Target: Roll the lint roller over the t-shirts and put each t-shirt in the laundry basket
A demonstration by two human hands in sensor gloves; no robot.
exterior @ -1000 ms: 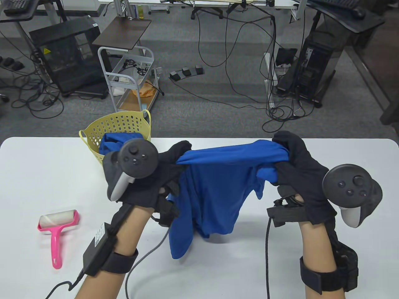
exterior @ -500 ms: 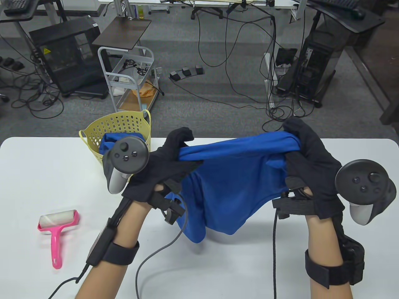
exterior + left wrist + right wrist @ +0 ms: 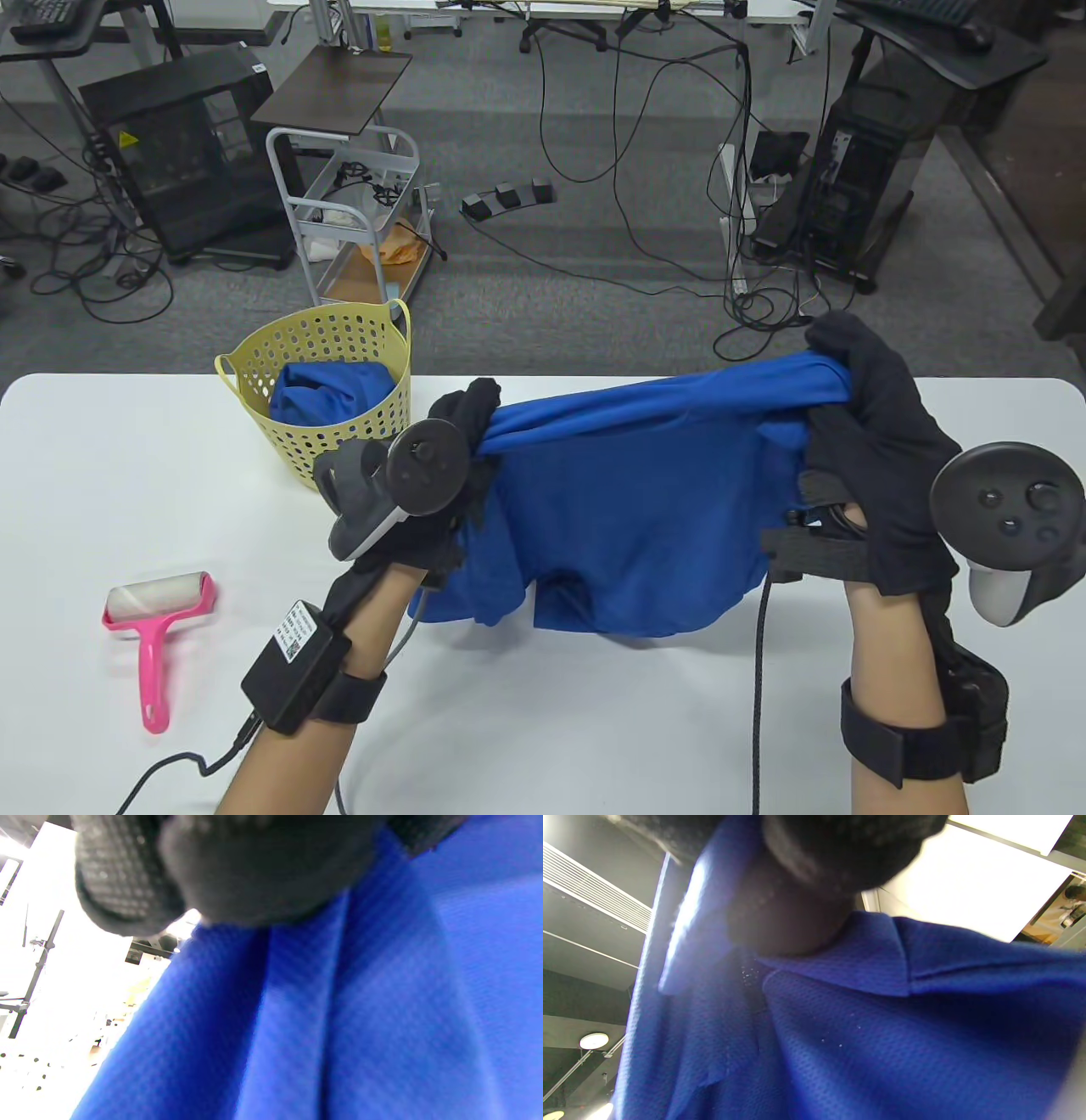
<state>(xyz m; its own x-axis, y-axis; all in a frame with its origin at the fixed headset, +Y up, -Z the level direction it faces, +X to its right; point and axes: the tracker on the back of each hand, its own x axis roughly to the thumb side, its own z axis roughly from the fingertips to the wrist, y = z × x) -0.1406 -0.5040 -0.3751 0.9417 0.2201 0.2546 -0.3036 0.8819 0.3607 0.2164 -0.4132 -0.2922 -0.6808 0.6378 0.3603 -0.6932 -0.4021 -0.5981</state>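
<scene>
Way over at the 8 o'clock side of the white worktop (image 3: 127, 458) there's the pink lint roller (image 3: 155, 624), lying flat with its handle pointing toward the near edge, nobody touching it. Up around 10 o'clock sits the yellow laundry basket (image 3: 339, 424) at the far edge, with one blue t-shirt (image 3: 331, 395) already bunched up inside.

Just right of the basket comes the left hand (image 3: 441, 475) — its fingers (image 3: 475, 407) are curled tight round one end of a second blue t-shirt (image 3: 636, 509), pinching the bunched fabric. The left wrist view is basically all blue cloth with a gloved fingertip pressed on it.

The shirt is stretched across the middle of the worktop, its top edge pulled into a taut band between both hands and the rest hanging down, the bottom hem looking like it just meets the worktop near 6 o'clock.

Over at 3 o'clock the right hand (image 3: 874, 458) holds the other end higher up — fingers (image 3: 840, 335) wrapped over the gathered fabric, thumb clamped underneath. The right wrist view shows the same mesh cloth right under the glove, with a few pale specks on it.
</scene>
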